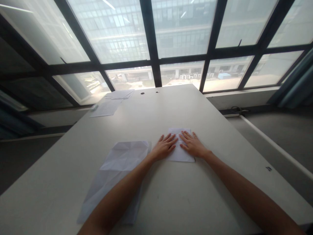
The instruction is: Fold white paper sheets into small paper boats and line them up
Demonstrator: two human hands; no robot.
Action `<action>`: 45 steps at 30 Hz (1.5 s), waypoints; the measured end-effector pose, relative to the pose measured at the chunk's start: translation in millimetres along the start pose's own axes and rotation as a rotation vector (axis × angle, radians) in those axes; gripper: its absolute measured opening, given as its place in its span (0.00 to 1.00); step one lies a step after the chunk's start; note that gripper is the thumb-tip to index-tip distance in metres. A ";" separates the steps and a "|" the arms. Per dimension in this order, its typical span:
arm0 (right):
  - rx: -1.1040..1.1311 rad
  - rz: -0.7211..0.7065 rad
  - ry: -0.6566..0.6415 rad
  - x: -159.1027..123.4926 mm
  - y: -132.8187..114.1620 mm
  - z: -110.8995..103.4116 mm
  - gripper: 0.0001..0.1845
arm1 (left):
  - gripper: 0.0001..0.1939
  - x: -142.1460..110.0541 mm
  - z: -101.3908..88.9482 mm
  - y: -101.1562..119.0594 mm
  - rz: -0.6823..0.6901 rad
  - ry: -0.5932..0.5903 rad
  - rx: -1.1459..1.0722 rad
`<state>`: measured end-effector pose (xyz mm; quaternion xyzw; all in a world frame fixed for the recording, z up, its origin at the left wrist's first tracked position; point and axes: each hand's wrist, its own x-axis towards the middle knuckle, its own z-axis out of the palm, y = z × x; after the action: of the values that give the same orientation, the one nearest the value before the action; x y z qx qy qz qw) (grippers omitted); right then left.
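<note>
A small folded sheet of white paper [182,156] lies flat on the white table, right of the middle. My left hand [164,146] rests on its left side, fingers stretched out and pointing inward. On its right side lies my right hand [193,143], flat with the fingers spread. Both hands cover part of the sheet, and neither grips it. Under and beside my left forearm is a larger creased sheet of paper [117,160] with fold lines across it; the forearm hides part of it.
The white table [176,107] stretches away to dark-framed windows. Several paper sheets [107,107] lie at its far left. Two small holes [142,93] sit near the far edge. A dark mark [268,168] is on the right side. Blue curtains [297,81] hang at the right.
</note>
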<state>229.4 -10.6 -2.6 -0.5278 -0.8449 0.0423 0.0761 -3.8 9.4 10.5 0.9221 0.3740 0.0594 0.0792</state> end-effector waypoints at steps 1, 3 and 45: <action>0.001 -0.001 0.000 0.1 0.2 0.1 0.34 | 0.25 0.0 0.2 0.0 0.000 0.004 -0.001; 0.003 -0.001 0.001 0.1 0.4 0.2 0.34 | 0.27 0.0 1.1 -0.1 -0.003 0.015 0.001; 0.293 -0.036 0.235 2.8 3.8 -2.1 0.13 | 0.11 5.9 9.5 -13.7 -0.081 0.355 -0.255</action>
<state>231.9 -6.4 -0.9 -0.4971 -0.8244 0.1015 0.2509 -7.3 22.2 -1.1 0.8640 0.4082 0.2643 0.1303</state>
